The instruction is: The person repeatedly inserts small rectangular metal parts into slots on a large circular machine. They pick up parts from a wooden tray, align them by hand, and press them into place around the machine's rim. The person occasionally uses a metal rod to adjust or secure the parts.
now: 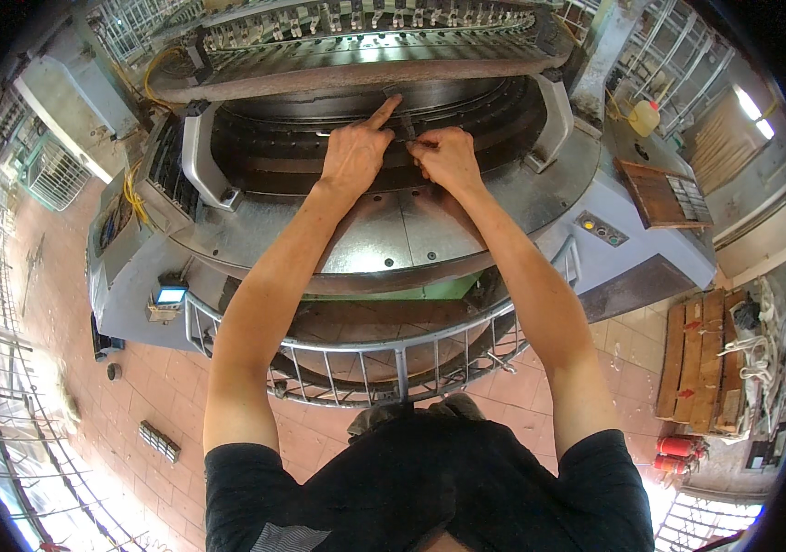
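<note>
We've got one small dark strip (407,121) inside the round machine (365,241); hands apart there, left hand (356,155) with index stretched by the strip's far end, right hand (448,158) pinched near its close end, can't tell on what. Probably light, thin, slippery if oily: we'd take its edges. Count: one machine, two grey brackets (199,156) flanking its opening.

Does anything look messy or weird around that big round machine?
A little. Left of the round machine's metal top, yellow wires hang in loose loops instead of being tucked away. A dark gridded block also lies by itself on the tiled floor, where someone might trip.
</note>
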### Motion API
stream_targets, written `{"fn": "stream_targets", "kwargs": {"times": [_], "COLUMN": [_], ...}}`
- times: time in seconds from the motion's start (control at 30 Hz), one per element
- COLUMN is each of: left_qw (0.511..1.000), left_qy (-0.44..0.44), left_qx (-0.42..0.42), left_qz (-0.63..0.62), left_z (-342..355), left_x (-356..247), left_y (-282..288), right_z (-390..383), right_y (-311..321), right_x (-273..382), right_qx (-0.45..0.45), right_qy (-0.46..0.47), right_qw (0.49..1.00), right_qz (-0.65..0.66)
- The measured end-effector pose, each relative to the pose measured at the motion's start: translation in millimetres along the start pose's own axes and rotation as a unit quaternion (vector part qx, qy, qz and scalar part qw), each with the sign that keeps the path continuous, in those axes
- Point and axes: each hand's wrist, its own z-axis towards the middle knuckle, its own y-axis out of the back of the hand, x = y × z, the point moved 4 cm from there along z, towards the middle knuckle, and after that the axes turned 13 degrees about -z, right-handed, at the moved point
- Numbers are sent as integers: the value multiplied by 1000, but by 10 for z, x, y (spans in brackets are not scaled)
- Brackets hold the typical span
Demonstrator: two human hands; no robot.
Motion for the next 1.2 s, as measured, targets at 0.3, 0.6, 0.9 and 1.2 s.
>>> {"fn": "stream_targets", "kwargs": {"times": [0.3, 0.6, 0.9, 1.2], "left_qw": [1000, 1000, 1000, 1000], "left_qy": [-10, -9, -4, 7], "left_qx": [-8, 0, -7, 3], "left_qz": [-4, 3, -9, -11], "left_z": [5, -2, 7, 12], "left_x": [5, 5, 3, 14], "left_y": [1, 13, 23, 19], "right_z": [34, 65, 55, 44], "right_y": [-33, -64, -52, -39], "right_x": [-61, -106, -79, -61], "right_qx": [1, -15, -23, -17], "right_qy": [-7, 19, 22, 22], "right_qw": [1000, 999, 998, 998], "right_qz": [-19, -47, -63, -58]}}
